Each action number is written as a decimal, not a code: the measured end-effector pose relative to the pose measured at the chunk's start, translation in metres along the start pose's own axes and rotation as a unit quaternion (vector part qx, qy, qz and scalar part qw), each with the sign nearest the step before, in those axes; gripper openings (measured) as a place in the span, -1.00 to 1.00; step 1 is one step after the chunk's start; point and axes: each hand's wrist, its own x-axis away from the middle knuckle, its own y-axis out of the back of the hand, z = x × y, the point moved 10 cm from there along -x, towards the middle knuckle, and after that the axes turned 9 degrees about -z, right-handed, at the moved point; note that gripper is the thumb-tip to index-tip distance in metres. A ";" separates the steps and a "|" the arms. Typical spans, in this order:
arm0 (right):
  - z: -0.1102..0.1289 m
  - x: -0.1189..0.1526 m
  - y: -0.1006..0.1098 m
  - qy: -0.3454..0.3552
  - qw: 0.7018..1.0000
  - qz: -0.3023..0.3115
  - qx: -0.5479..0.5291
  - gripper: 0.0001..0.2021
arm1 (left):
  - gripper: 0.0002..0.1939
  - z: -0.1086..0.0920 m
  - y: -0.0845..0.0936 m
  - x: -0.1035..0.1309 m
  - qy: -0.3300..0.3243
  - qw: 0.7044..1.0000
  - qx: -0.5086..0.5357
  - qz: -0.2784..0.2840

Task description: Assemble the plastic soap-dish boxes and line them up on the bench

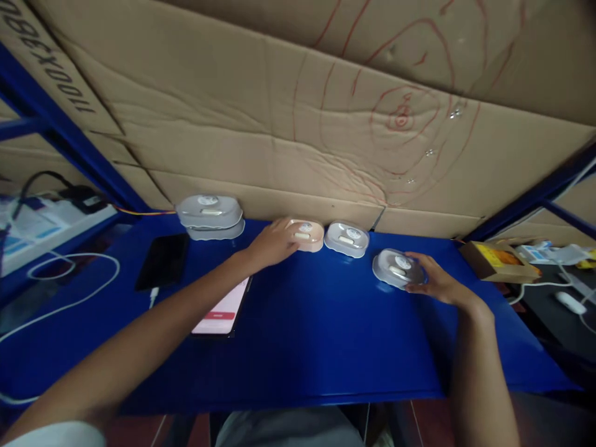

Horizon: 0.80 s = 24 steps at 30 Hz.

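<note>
My left hand [274,242] is closed around the left end of a small peach lidded box [311,237], which rests near the back of the blue table. The box has rounded corners, a pale handle slot and a round sticker on its lid. My right hand [435,279] grips the right side of a grey box with a clear lid [393,268], thumb in front and fingers behind. Between the two hands stands another clear-lidded box [347,239], touched by neither. Two stacked grey boxes [210,214] are at the back left.
A lit phone or tablet [221,316] lies partly under my left forearm. Left of it is a dark phone [162,262] with a white cable. A cardboard wall [261,124] with red drawn rings backs the blue table [321,335]. At right sits an open carton [500,264].
</note>
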 end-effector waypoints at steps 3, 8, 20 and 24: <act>-0.026 -0.008 0.008 -0.027 0.998 -0.059 0.014 -0.19 | -0.44 -0.015 0.000 0.035 -0.019 0.999 -0.019 0.030; -0.009 -0.022 -0.008 0.003 0.994 -0.102 -0.024 -0.25 | -0.45 -0.039 0.002 0.094 -0.039 0.997 0.009 0.067; 0.159 -0.016 -0.056 0.130 0.980 -0.145 -0.047 -0.33 | -0.16 -0.060 -0.028 0.132 -0.007 0.973 0.150 0.178; 0.246 0.037 -0.068 0.311 0.941 0.022 -0.128 -0.24 | -0.10 -0.055 -0.025 0.123 0.007 0.966 0.222 0.133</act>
